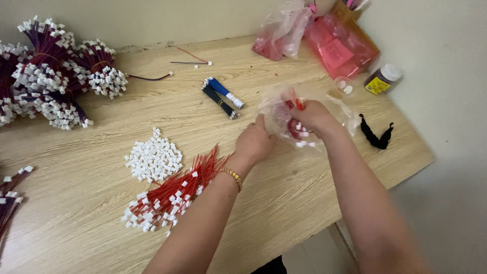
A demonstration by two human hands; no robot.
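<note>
Both hands work a thin clear plastic bag of red wires above the wooden table.

At 10 o'clock of the right hand, the left hand pinches the clear bag; the right hand's fingers close on its bundled red wires. It looks light, limp and slippery, best gripped at the bundle.

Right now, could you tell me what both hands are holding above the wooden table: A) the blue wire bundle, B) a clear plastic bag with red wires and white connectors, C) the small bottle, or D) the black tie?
B: the left hand and right hand both grip the clear plastic bag, with red wires and white connectors showing inside.
</note>
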